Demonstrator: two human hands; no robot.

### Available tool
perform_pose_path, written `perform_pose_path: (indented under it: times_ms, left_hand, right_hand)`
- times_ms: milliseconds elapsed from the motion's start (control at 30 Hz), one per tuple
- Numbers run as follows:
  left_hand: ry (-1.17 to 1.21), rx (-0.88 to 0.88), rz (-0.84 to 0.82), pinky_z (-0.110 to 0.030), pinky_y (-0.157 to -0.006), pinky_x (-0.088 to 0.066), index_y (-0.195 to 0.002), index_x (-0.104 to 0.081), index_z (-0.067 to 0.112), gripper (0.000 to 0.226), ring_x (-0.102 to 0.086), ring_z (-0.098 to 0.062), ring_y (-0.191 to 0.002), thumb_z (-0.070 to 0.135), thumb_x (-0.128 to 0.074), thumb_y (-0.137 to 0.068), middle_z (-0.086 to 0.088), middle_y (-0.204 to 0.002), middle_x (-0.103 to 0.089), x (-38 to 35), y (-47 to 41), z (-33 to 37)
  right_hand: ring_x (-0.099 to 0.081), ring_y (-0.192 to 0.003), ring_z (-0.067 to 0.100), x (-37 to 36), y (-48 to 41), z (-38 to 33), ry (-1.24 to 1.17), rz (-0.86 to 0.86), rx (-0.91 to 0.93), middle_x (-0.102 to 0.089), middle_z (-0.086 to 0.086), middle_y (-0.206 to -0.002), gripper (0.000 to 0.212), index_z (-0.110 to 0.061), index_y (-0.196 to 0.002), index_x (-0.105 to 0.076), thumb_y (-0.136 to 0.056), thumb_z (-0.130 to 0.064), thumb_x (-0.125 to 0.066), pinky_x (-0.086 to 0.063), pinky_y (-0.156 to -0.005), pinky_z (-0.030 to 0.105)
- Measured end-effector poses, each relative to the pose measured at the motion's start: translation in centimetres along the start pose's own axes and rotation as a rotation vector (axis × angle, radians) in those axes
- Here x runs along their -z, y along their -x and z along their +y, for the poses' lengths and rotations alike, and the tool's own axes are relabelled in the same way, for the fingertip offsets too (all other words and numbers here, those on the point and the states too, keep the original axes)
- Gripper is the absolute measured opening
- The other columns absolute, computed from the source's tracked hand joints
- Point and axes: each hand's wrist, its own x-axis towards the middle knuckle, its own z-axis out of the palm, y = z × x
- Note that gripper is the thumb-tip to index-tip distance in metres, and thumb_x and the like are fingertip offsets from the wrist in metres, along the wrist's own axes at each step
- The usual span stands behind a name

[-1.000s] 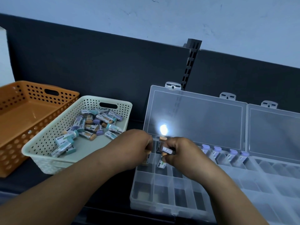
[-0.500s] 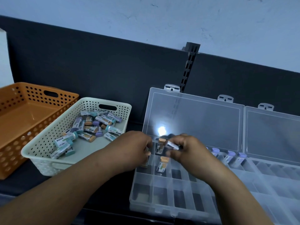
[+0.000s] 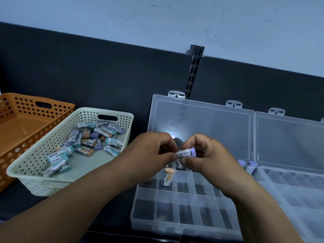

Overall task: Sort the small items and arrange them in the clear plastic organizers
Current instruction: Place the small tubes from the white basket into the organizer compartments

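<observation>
Two hands, one purple-capped vial (image 3: 186,152) between them.
The left hand (image 3: 152,151) pinches its label end and the right hand (image 3: 206,155) pinches its cap end, above the back row of the left organizer (image 3: 175,228). In this organizer one orange-capped vial (image 3: 167,178) stands upright, and two purple-capped vials (image 3: 251,166) show at its right edge. A second organizer (image 3: 298,199) lies just beside it. The cream basket (image 3: 43,188) holds many loose vials (image 3: 87,142); one orange basket (image 3: 26,127) is next to it.

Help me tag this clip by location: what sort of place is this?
Probably a shop or stockroom shelf rather than a home. A slotted shelving upright splits the dark back panel, a cream basket holds many small labelled vials, and two clear organizers stand open.
</observation>
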Motion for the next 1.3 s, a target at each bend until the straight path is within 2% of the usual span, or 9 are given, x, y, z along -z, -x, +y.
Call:
perform_pose_path:
  times_ms: [100,200,333,433,600,800,1033,1167,1300]
  left_hand:
    - [0.122,0.031,0.025,-0.015,-0.057,-0.049,-0.078,-0.068,0.021,0.009,-0.061,0.001,-0.061,0.014,-0.073,-0.082,0.008,-0.069,-0.069,-0.1,-0.2,-0.2]
    - [0.076,0.031,-0.002,-0.022,-0.063,-0.054,-0.082,-0.068,0.022,0.006,-0.064,-0.003,-0.067,0.018,-0.073,-0.082,0.006,-0.074,-0.069,-0.4,-0.2,-0.4]
    - [-0.449,-0.020,-0.158,-0.027,-0.081,-0.048,-0.108,-0.062,0.032,0.030,-0.055,-0.004,-0.094,0.045,-0.068,-0.082,0.015,-0.103,-0.061,-0.7,0.0,-1.7]
    - [-0.687,-0.079,-0.223,-0.029,-0.081,-0.046,-0.113,-0.061,0.032,0.033,-0.052,-0.010,-0.098,0.047,-0.064,-0.083,0.011,-0.105,-0.058,-0.6,0.3,-2.8]
    - [-0.676,-0.038,-0.254,-0.032,-0.083,-0.049,-0.114,-0.061,0.029,0.033,-0.056,-0.011,-0.095,0.046,-0.061,-0.086,0.008,-0.107,-0.059,-0.5,0.4,-3.2]
    - [-0.680,-0.030,-0.262,-0.032,-0.086,-0.049,-0.119,-0.059,0.029,0.038,-0.056,-0.012,-0.099,0.048,-0.060,-0.087,0.007,-0.112,-0.060,-0.5,0.4,-3.4]
    - [-0.686,-0.047,-0.244,-0.033,-0.087,-0.048,-0.121,-0.057,0.030,0.039,-0.055,-0.011,-0.101,0.049,-0.059,-0.087,0.008,-0.113,-0.058,-0.6,0.4,-3.7]
    - [-0.684,-0.058,-0.218,-0.030,-0.088,-0.046,-0.123,-0.055,0.030,0.042,-0.051,-0.010,-0.104,0.049,-0.059,-0.086,0.009,-0.114,-0.056,-0.3,0.4,-3.5]
    - [-0.675,-0.071,-0.135,-0.025,-0.101,-0.034,-0.137,-0.043,0.034,0.054,-0.040,-0.007,-0.122,0.050,-0.057,-0.087,0.013,-0.135,-0.046,1.3,0.5,-3.0]
  right_hand:
    - [-0.062,-0.062,0.013,0.4,0.2,0.2,-0.337,0.001,-0.063,-0.068,0.010,-0.072,0.011,-0.006,-0.088,-0.061,-0.088,0.005,-0.061,-0.051,-0.061,0.023]
    - [-0.062,-0.062,0.013,0.6,0.2,0.6,-0.376,0.024,-0.055,-0.069,0.008,-0.071,0.011,-0.006,-0.087,-0.062,-0.091,0.003,-0.057,-0.052,-0.061,0.022]
    - [-0.056,-0.065,0.023,1.1,0.1,1.5,0.005,0.071,0.003,-0.066,0.010,-0.075,0.009,-0.013,-0.081,-0.067,-0.088,-0.007,-0.066,-0.050,-0.066,0.033]
    - [-0.062,-0.078,0.024,0.9,0.0,2.3,0.215,0.040,-0.010,-0.066,0.005,-0.085,0.012,-0.017,-0.075,-0.066,-0.085,-0.012,-0.070,-0.052,-0.076,0.038]
    - [-0.060,-0.076,0.008,0.0,-0.1,3.2,0.411,0.007,-0.033,-0.062,-0.007,-0.085,0.008,-0.022,-0.078,-0.066,-0.085,-0.018,-0.069,-0.049,-0.075,0.028]
    - [-0.060,-0.074,0.006,-0.6,-0.3,4.1,0.477,-0.032,-0.055,-0.062,-0.010,-0.079,0.010,-0.023,-0.077,-0.067,-0.084,-0.016,-0.069,-0.043,-0.064,0.014]
    - [-0.060,-0.073,0.006,-0.6,-0.4,4.5,0.516,-0.052,-0.052,-0.061,-0.010,-0.080,0.007,-0.021,-0.081,-0.067,-0.083,-0.015,-0.070,-0.046,-0.068,0.019]
    - [-0.053,-0.063,-0.005,-0.1,-0.3,4.1,0.503,-0.062,-0.042,-0.057,-0.014,-0.074,0.017,-0.030,-0.079,-0.060,-0.082,-0.019,-0.073,-0.039,-0.059,0.008]
    - [-0.057,-0.073,-0.001,0.3,-0.7,2.8,0.521,-0.032,-0.023,-0.059,-0.012,-0.086,0.020,-0.033,-0.098,-0.063,-0.084,-0.022,-0.071,-0.040,-0.062,0.009]
